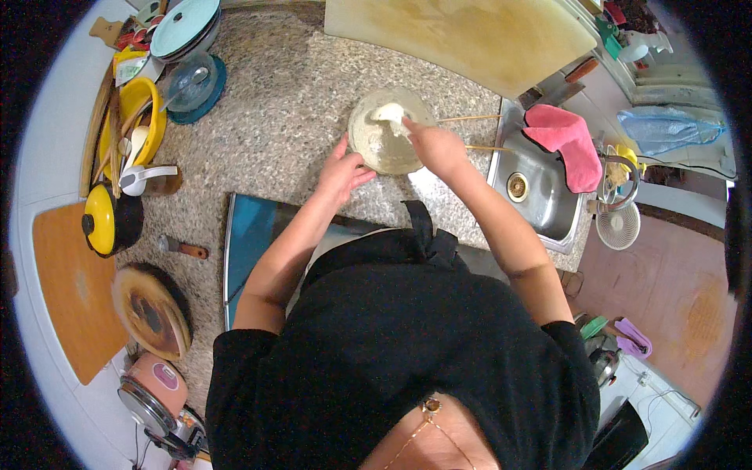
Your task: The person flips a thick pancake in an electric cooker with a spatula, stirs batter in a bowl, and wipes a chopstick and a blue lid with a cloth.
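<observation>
A round, clear glass bowl (359, 138) stands on the speckled stone counter in front of me. Pale, wet batter-like stuff (390, 150) coats its inside. My left hand (343, 175) cups the bowl's near left rim, thumb and fingers spread along its side. Over the right rim reaches my right hand (437, 145), its index finger extended along a white scraper or spatula (388, 111) inside the bowl. The tool's handle is hidden by the hand. Two thin wooden chopsticks (470, 118) lie apart, to the right of the bowl, towards the sink.
At right, a pink cloth (564, 141) hangs over the steel sink (537, 205). A large cutting board (458, 41) stands behind. Leftward are a lidded glass bowl (191, 82), a yellow basket (155, 106), a black pot with yellow lid (100, 218), a peeler-like tool (183, 248) and a round wooden board (151, 311).
</observation>
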`<action>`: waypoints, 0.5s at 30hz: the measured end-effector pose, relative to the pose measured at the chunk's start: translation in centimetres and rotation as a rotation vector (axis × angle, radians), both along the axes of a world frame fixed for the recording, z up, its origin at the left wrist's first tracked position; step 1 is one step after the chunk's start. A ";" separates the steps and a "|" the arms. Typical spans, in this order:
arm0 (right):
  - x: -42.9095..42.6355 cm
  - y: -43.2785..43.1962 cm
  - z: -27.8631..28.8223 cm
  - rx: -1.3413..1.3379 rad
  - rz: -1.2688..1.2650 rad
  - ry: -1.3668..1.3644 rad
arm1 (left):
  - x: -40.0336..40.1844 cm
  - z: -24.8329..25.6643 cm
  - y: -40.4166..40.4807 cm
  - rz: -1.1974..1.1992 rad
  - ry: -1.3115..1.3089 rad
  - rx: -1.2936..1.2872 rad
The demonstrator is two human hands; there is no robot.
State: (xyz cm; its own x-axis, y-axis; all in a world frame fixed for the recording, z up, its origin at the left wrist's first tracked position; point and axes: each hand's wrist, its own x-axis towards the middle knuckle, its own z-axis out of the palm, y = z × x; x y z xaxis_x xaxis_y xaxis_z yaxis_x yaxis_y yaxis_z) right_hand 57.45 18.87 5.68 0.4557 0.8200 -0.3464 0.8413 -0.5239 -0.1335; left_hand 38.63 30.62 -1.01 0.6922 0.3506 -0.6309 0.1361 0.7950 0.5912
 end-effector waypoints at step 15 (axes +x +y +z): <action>0.5 -2.5 0.7 0.032 0.024 0.038 | 0.1 -0.4 -0.1 0.014 -0.009 0.006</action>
State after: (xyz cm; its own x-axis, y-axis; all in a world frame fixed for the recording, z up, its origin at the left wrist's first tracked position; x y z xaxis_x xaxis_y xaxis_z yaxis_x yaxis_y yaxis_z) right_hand 57.92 16.35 6.38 0.4228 0.8413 -0.3367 0.8475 -0.4987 -0.1818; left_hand 38.69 30.53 -1.46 0.6925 0.3642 -0.6227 0.1199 0.7931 0.5972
